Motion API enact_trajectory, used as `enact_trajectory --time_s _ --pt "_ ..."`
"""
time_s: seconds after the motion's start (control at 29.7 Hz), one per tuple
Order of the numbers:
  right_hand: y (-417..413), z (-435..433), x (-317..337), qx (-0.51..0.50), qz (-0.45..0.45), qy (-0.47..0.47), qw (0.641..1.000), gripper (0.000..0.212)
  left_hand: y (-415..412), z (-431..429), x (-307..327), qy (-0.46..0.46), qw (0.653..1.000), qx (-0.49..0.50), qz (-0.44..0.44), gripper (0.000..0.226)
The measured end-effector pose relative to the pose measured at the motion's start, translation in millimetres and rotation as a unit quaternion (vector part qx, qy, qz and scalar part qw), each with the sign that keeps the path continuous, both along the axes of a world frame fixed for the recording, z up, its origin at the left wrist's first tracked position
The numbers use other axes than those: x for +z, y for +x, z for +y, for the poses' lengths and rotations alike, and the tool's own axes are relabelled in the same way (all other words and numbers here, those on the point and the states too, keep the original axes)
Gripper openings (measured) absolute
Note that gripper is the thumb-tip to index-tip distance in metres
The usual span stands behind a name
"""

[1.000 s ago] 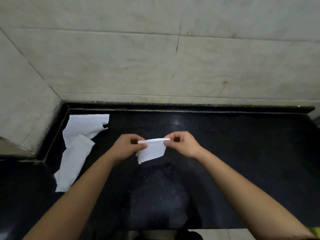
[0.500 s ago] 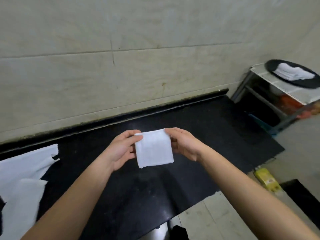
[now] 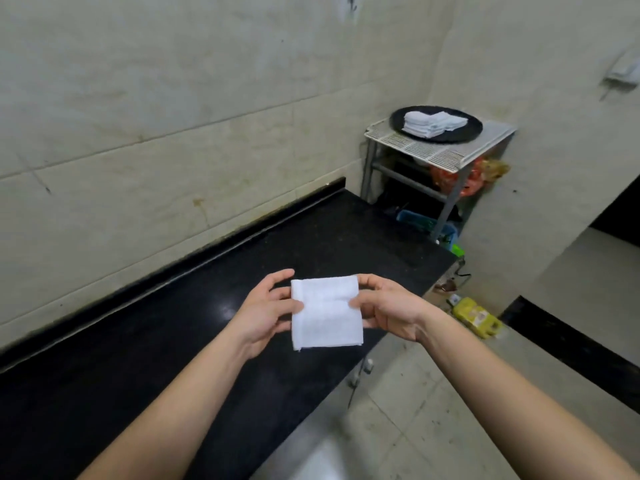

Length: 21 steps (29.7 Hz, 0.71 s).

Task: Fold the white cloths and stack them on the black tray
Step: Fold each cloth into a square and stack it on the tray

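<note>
A small white cloth [image 3: 325,313], folded into a square, is held up in front of me above the black counter [image 3: 173,341]. My left hand [image 3: 266,313] pinches its left edge and my right hand [image 3: 388,310] pinches its right edge. Far off at the upper right, a round black tray [image 3: 464,131] rests on a white wire rack [image 3: 443,152]. A stack of folded white cloths [image 3: 431,123] lies on that tray.
The counter ends at the right, where tiled floor [image 3: 433,410] begins. A yellow packet [image 3: 476,317] lies on the floor near the wall. Under the rack sit orange bags [image 3: 460,178] and a blue basket [image 3: 419,220]. Tiled walls close the back and right.
The view has swung to the right, so the unfolded cloths at the left have left the frame and the tray has come nearer. Both hands still hold the folded cloth.
</note>
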State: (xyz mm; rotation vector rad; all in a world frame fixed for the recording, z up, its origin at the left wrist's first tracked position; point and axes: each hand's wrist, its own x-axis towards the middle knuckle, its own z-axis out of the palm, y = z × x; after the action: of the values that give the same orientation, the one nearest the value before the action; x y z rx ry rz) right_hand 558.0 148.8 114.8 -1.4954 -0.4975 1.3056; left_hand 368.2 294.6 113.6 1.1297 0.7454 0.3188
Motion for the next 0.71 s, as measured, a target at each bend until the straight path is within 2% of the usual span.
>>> enact_trajectory --time_s 0.2,0.37,0.71 --pt "116.7 -85.0 -0.1 -0.028 0.007 0.013 0.999 0.030 128.1 -70.0 8.9 0.017 1.000 -0.018 0.002 0.058" --pt "207.1 -138.0 1.1 -0.033 0.009 0.011 0.999 0.035 220.8 -113.2 16.8 0.030 0.999 -0.044 0.002 0.056" --pt "353.8 -145.9 1.9 -0.072 0.011 0.024 0.997 0.034 376.2 -110.7 12.8 0.015 0.997 -0.072 -0.002 0.041"
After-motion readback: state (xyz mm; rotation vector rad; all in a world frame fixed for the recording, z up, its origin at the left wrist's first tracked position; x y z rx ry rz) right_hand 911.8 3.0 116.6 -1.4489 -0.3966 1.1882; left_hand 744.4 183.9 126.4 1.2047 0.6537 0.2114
